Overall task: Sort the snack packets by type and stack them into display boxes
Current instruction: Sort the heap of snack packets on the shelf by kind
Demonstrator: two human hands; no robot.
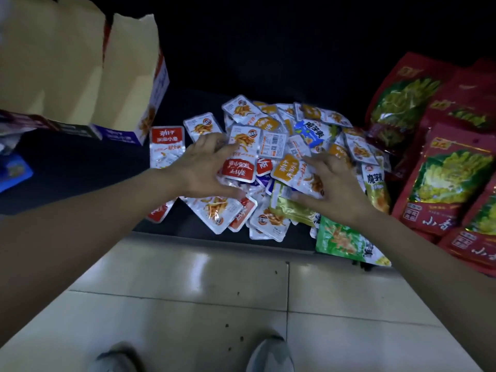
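**Both hands in the packet heap**

I note large red snack bags (442, 178) stacked right of the right hand (332, 189), and an open cardboard display box (126, 76) beyond the left hand (204, 167). The heap of small silver foil snack packets (268, 135) lies under both hands. The left hand's fingers and thumb curl round a red-labelled silver packet (237, 170). The right hand is spread, fingers resting on an orange-labelled silver packet (291, 170).

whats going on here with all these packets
A person is sorting through a heap of small snack packets on a dark surface. The left hand grips a red-labelled packet; the right hand rests on an orange-labelled packet. An open display box stands to the left, and large red bags lie to the right.
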